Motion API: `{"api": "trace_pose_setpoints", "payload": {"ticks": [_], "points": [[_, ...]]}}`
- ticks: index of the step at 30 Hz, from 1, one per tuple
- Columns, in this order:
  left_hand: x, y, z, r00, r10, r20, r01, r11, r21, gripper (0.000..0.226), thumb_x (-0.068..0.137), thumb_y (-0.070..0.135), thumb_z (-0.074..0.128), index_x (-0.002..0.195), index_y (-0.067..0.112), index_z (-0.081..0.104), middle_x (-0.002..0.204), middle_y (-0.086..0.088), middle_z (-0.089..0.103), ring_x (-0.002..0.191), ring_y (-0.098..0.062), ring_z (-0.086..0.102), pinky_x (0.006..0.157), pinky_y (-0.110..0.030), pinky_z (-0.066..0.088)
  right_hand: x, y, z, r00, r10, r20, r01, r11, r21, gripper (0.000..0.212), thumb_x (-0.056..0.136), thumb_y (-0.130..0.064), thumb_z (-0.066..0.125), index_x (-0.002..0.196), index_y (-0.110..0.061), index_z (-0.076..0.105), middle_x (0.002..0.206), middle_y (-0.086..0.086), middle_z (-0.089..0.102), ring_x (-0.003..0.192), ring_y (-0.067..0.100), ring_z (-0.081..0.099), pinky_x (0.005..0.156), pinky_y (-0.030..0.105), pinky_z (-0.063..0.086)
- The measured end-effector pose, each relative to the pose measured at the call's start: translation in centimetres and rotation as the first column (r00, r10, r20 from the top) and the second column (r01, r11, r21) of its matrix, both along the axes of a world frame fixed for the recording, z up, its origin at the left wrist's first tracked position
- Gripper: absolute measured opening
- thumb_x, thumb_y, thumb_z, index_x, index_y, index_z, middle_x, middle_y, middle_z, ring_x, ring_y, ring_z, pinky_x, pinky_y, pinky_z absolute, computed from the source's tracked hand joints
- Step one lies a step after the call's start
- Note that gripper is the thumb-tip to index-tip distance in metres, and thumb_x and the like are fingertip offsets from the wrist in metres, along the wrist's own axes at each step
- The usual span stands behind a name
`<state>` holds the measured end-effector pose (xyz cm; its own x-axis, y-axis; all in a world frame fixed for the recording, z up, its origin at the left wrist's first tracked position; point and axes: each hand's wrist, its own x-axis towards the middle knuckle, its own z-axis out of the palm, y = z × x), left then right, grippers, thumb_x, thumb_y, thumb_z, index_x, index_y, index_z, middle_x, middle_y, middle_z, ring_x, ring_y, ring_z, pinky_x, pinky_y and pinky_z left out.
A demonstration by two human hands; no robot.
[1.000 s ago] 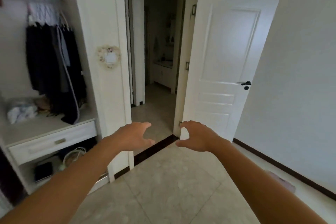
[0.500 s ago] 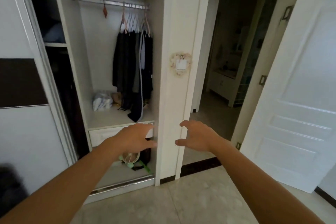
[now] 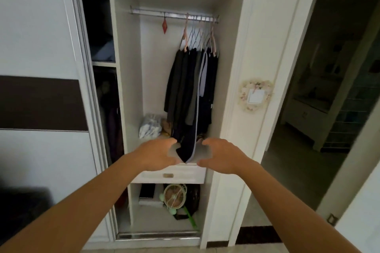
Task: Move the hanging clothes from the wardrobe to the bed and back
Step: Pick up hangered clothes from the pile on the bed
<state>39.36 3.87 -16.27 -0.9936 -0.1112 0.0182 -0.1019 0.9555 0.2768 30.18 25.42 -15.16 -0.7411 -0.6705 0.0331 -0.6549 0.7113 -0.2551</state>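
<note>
The person now stands square in front of the open wardrobe (image 3: pixel 230 51), where a moment ago the view was still swinging round from the doorway. The hanging clothes (image 3: pixel 191 92), a tight bunch of dark garments on pink and wire hangers (image 3: pixel 200 35), sit at the right end of the rail (image 3: pixel 174 14), well above both hands. The left hand (image 3: pixel 158 155) and right hand (image 3: pixel 221 155) are raised just below the clothes' lower hems, in front of the drawer (image 3: pixel 168 174) under them, fingers loosely curved and apart, holding nothing. With the clothes now within reach, I'd say the first lift off the rail is about to start; nothing has gone to the bed yet. A small fan (image 3: pixel 174 193) lies beneath the drawer.
</note>
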Motion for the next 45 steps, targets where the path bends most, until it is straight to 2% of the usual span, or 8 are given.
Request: {"api": "trace_pose_setpoints", "payload": {"ticks": [5,11,21,26,33,40,43,45], "points": [[-4.7,-4.2,0.3,1.000,0.003,-0.019,-0.003,1.000,0.021,0.078,0.092,0.053,0.058,0.155,0.025,0.023,0.159,0.000,0.030,0.143,-0.018,0.032,0.107,-0.028,0.030,-4.9,-4.4,0.6,0.999,0.037,-0.015,-0.037,0.999,-0.009,0.072,0.082,-0.058,0.066,0.141,-0.023,0.045,0.139,-0.001,0.051,0.122,0.020,0.050,0.097,0.036,0.046],[-11.0,-9.7,1.7,0.997,-0.060,-0.045,0.059,0.998,-0.016,0.078,0.090,0.062,0.054,0.153,0.024,0.029,0.148,-0.001,0.046,0.132,-0.020,0.046,0.108,-0.041,0.041,-9.9,-10.1,1.9,0.999,0.013,-0.041,-0.015,0.999,-0.047,0.074,0.083,-0.055,0.067,0.145,-0.021,0.043,0.142,0.000,0.048,0.127,0.023,0.049,0.100,0.038,0.046],[-22.0,-20.6,7.4,0.982,-0.148,-0.120,0.141,0.988,-0.065,0.079,0.090,0.060,0.056,0.154,0.023,0.025,0.153,-0.005,0.039,0.136,-0.023,0.041,0.108,-0.044,0.041,-18.3,-20.6,7.1,0.988,-0.098,-0.117,0.084,0.989,-0.121,0.081,0.082,-0.058,0.067,0.148,-0.019,0.038,0.147,0.003,0.046,0.130,0.023,0.048,0.105,0.040,0.044],[-26.1,-23.9,9.6,0.959,-0.169,-0.226,0.149,0.983,-0.103,0.074,0.091,0.058,0.057,0.151,0.023,0.033,0.146,-0.005,0.048,0.130,-0.024,0.048,0.099,-0.039,0.046,-21.9,-24.5,9.1,0.988,-0.123,-0.093,0.106,0.979,-0.172,0.079,0.082,-0.058,0.067,0.146,-0.020,0.040,0.144,0.003,0.048,0.127,0.021,0.050,0.101,0.037,0.047],[-32.3,-26.7,12.6,0.932,-0.170,-0.320,0.121,0.978,-0.169,0.071,0.091,0.057,0.057,0.150,0.023,0.034,0.131,-0.005,0.058,0.114,-0.024,0.057,0.076,-0.033,0.042,-27.7,-27.9,12.0,0.980,-0.137,-0.146,0.103,0.970,-0.219,0.076,0.083,-0.055,0.068,0.145,-0.018,0.043,0.142,0.004,0.051,0.121,0.021,0.053,0.098,0.037,0.049],[-39.0,-28.2,16.3,0.915,-0.157,-0.371,0.108,0.983,-0.149,0.071,0.093,0.052,0.058,0.151,0.020,0.033,0.141,-0.007,0.052,0.123,-0.026,0.053,0.094,-0.040,0.048,-34.5,-30.8,16.9,0.926,-0.165,-0.339,0.072,0.960,-0.270,0.061,0.087,-0.046,0.067,0.138,-0.018,0.050,0.122,0.006,0.062,0.103,0.022,0.061,0.090,0.043,0.053],[-41.8,-28.6,18.3,0.909,-0.144,-0.392,0.103,0.987,-0.125,0.069,0.093,0.051,0.059,0.149,0.019,0.036,0.134,-0.008,0.056,0.120,-0.027,0.055,0.097,-0.043,0.048,-37.0,-31.8,19.4,0.903,-0.166,-0.397,0.029,0.944,-0.328,0.055,0.087,-0.044,0.067,0.133,-0.017,0.055,0.120,0.007,0.064,0.102,0.024,0.062,0.089,0.045,0.053],[-43.6,-28.8,19.6,0.902,-0.143,-0.408,0.105,0.988,-0.116,0.063,0.093,0.049,0.059,0.146,0.018,0.041,0.120,-0.008,0.061,0.110,-0.026,0.059,0.092,-0.043,0.050,-38.6,-32.5,20.7,0.897,-0.148,-0.417,-0.001,0.941,-0.338,0.051,0.087,-0.043,0.067,0.130,-0.017,0.058,0.117,0.007,0.066,0.103,0.025,0.063,0.089,0.045,0.054]]}}
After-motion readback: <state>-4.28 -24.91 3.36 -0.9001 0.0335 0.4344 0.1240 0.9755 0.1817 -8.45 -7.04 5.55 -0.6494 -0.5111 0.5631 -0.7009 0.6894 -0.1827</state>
